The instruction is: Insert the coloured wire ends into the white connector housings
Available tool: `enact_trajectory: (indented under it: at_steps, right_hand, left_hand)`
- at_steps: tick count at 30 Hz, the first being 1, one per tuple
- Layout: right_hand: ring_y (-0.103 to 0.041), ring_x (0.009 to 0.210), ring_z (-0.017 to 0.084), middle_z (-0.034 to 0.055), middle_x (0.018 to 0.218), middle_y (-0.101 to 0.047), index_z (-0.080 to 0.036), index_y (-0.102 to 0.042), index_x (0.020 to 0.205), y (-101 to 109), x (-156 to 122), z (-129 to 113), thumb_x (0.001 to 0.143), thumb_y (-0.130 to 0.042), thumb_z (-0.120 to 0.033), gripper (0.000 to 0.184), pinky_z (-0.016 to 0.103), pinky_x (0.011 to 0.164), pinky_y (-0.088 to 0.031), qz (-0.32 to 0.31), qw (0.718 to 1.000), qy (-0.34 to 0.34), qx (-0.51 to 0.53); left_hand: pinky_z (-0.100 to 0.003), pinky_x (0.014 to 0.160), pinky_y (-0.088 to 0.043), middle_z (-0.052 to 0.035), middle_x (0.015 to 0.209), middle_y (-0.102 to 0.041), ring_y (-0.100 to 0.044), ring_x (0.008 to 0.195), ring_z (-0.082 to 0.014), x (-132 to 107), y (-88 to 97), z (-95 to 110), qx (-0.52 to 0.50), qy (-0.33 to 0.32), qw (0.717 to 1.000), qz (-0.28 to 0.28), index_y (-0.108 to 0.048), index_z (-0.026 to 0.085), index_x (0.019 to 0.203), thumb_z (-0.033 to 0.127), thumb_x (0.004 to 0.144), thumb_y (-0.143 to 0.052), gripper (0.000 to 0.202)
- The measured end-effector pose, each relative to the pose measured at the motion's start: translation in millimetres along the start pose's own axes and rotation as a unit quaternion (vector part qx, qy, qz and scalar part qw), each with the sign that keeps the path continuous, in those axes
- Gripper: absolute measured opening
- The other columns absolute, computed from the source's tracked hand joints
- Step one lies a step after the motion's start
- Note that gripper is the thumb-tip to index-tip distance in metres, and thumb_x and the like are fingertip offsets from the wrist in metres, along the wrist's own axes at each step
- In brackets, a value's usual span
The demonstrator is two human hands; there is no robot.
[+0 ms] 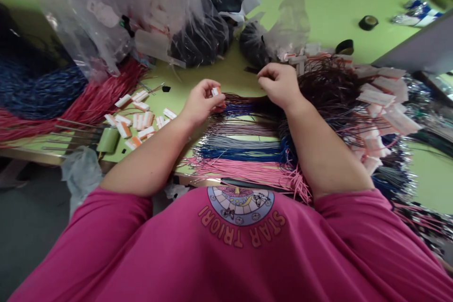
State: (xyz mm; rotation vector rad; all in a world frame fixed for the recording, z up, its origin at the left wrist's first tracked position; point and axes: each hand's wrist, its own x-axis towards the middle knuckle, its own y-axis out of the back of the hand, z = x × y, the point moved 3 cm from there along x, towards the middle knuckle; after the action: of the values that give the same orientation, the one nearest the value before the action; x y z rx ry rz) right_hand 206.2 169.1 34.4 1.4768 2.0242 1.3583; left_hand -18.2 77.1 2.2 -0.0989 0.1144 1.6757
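Note:
My left hand [203, 100] is closed on a small white and orange connector [216, 91], held at the left ends of the wires. Over the dark brown wires [255, 101], my right hand [280, 84] is raised with its fingers curled together; anything in them is too small to make out. Below the hands lie sorted rows of wires: grey ones [240, 143], blue ones [240, 152] and pink ones [244, 170], with shiny metal tips at the left. More white and orange connectors [143, 120] are scattered to the left of my left hand.
Clear plastic bags [198, 23] with dark contents stand at the back. Red wires [102, 94] and a blue wire bundle [38, 87] lie at left, near a green roll [108, 140]. Wires with white connectors [382, 99] are heaped at right. A black tape roll [368, 22] sits farther back.

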Motion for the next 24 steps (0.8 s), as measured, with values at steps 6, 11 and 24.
enact_trajectory:
  at_steps: [6,11,24]
  right_hand:
    - [-0.068,0.089,0.020,0.0056,0.096,-0.078,-0.020,-0.080,0.104,5,-30,-53,0.090,-0.057,-0.023,0.026,0.034,0.085,-0.048,-0.137,0.964,0.214,0.079]
    - [-0.069,0.089,0.019,0.0061,0.099,-0.080,-0.020,-0.081,0.105,4,-37,-62,0.097,-0.055,-0.027,0.028,0.032,0.085,-0.046,-0.151,0.954,0.235,0.112]
    - [-0.067,0.093,0.025,0.0100,0.101,-0.079,-0.021,-0.080,0.110,5,-39,-70,0.099,-0.050,-0.031,0.033,0.034,0.079,-0.040,-0.097,0.990,0.081,-0.064]
  left_hand:
    - [-0.020,0.054,-0.049,0.0045,0.078,-0.061,-0.063,0.061,-0.0088,-2,3.9,0,-0.058,-0.025,0.997,-0.049,-0.058,0.023,0.108,0.017,0.079,-0.079,0.037]
    - [-0.022,0.064,-0.059,0.0020,0.090,-0.067,-0.067,0.073,-0.0093,-15,-4.2,5,-0.137,0.000,0.983,-0.121,-0.062,0.021,0.108,0.020,0.070,-0.087,0.046]
    - [-0.026,0.067,-0.063,-0.0005,0.093,-0.069,-0.067,0.076,-0.0119,-30,-9.7,13,-0.130,0.046,0.980,-0.143,-0.061,0.024,0.107,0.025,0.075,-0.086,0.041]
